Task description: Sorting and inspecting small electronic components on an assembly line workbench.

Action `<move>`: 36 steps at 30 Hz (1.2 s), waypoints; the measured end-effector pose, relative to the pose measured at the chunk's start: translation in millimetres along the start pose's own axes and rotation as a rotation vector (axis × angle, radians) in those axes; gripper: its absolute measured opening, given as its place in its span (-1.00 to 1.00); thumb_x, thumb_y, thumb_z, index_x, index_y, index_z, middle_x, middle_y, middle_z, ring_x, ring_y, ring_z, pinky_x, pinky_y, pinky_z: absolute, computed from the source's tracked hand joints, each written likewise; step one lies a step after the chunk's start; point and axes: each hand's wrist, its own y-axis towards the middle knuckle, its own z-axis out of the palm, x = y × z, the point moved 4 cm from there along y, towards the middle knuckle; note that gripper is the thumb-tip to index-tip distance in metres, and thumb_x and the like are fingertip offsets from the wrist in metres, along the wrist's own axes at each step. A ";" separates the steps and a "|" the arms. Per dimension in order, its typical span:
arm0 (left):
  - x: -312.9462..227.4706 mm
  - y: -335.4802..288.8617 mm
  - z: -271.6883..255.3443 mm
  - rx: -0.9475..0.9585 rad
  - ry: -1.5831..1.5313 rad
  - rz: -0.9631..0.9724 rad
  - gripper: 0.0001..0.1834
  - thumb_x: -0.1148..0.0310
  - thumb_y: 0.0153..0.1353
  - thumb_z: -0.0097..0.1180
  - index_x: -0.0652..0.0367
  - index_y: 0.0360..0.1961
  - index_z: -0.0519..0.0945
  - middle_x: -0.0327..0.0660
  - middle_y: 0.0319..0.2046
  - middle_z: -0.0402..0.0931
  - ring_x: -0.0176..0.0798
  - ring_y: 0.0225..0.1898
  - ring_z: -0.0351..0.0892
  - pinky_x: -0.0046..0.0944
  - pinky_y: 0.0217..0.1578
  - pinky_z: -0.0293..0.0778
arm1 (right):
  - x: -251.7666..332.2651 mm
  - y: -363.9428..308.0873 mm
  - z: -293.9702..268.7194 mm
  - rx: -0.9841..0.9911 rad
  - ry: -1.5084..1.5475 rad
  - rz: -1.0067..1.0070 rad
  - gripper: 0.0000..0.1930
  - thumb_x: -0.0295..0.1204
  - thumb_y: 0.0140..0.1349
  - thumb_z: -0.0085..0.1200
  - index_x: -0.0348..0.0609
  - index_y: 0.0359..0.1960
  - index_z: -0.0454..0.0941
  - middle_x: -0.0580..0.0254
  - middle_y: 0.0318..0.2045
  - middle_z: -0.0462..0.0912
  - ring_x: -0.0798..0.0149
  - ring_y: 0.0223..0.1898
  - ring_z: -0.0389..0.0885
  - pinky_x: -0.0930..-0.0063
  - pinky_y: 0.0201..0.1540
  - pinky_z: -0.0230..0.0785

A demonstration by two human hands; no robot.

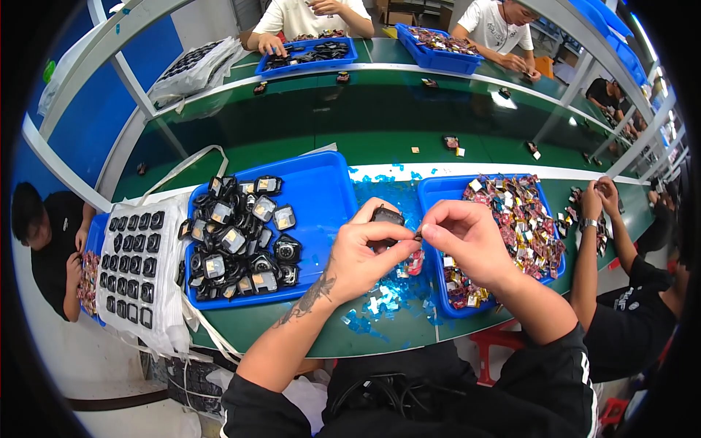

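My left hand (365, 244) is closed around a small black device housing (387, 214), which looks like a smartwatch body. Against it, my right hand (467, 237) pinches thumb and forefinger together at a tiny dark part; its kind is too small to tell. Just below the fingers shows a pinkish-red piece (415, 263), partly hidden by the left hand. To the left, a blue tray (321, 190) holds a heap of black watch housings (234, 237). On the right, another blue tray (429, 197) is full of small red-and-yellow circuit parts with white and silver pieces (515, 226).
Bits of blue film (387, 303) litter the green table (328, 343). At far left, a white foam tray (164, 292) carries rows of black housings. Beyond a white rail, a green belt (292, 120) bears scattered parts. Co-workers sit opposite and at both sides; one person's hands (599, 197) are near the right tray.
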 end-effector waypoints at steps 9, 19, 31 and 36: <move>-10.6 0.3 3.6 0.052 0.241 0.156 -0.86 0.46 0.03 0.35 0.20 -0.34 0.71 -0.16 -0.24 0.46 -0.34 -0.29 0.52 -0.38 -0.35 0.44 | -6.9 6.6 -8.6 0.201 0.054 0.314 -0.81 -0.35 0.29 0.13 -0.24 -0.35 0.59 0.42 -0.45 0.58 0.59 -0.37 0.45 0.68 -0.24 0.28; 0.0 1.0 2.1 -0.045 0.186 0.052 -0.87 0.47 0.02 0.35 0.18 -0.36 0.71 -0.23 -0.26 0.44 -0.46 -0.44 0.43 -0.47 -0.50 0.34 | -36.1 4.8 -8.6 0.177 0.155 0.342 -0.81 -0.32 0.39 -0.02 -0.17 -0.29 0.53 0.44 -0.50 0.52 0.60 -0.46 0.41 0.69 -0.40 0.26; 2.6 -1.8 4.7 -0.068 0.025 -0.040 -0.90 0.47 0.01 0.36 0.19 -0.41 0.69 -0.30 -0.28 0.42 -0.55 -0.44 0.40 -0.55 -0.49 0.32 | -1.0 -5.1 -6.3 0.060 -0.212 0.092 -0.85 -0.42 0.26 0.16 -0.29 -0.34 0.59 0.35 -0.44 0.61 0.56 -0.39 0.52 0.60 -0.31 0.41; 2.5 -1.9 5.9 -0.024 -0.057 -0.043 -0.90 0.48 0.04 0.33 0.22 -0.39 0.69 -0.28 -0.28 0.42 -0.53 -0.41 0.41 -0.54 -0.47 0.34 | 2.4 -8.0 -9.5 0.031 -0.244 -0.032 -0.85 -0.45 0.23 0.19 -0.32 -0.30 0.64 0.29 -0.41 0.66 0.53 -0.38 0.57 0.59 -0.37 0.45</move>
